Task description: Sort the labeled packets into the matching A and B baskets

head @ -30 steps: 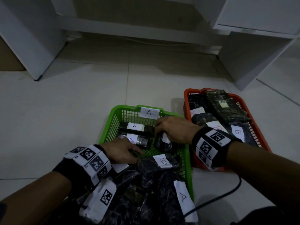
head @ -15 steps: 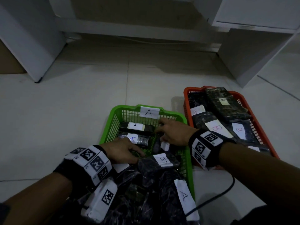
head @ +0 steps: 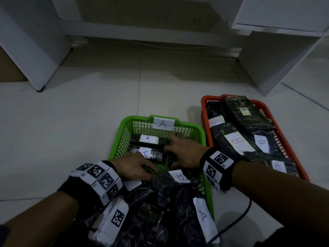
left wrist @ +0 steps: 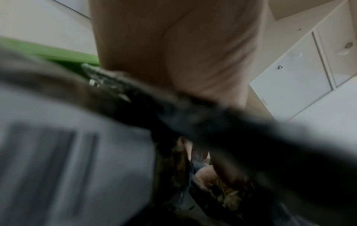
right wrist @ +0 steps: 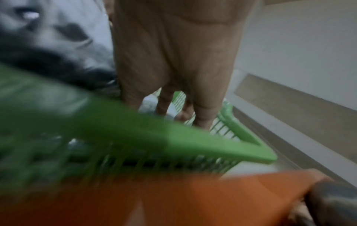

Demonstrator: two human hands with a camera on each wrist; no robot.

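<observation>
Since a second ago our right hand (head: pixel 185 154) has let go of the dark packet and reached deeper into the green A basket (head: pixel 199 129), fingers now spread flat, holding nothing. Just left of it lie two A-labelled packets (head: pixel 147 139). Our left hand (head: pixel 131 168) rests on the near packet pile (head: pixel 160 211); whether it's gripping, we can't tell. Right of the wrist, the orange basket (head: pixel 267 107) holds B packets (head: pixel 236 141).

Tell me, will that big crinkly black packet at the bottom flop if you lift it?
Probably. The black packet looks like thin wrinkled plastic, so it would likely sag. Its glossy film may feel slippery. Its paper A label already bends, so it might crease.
</observation>
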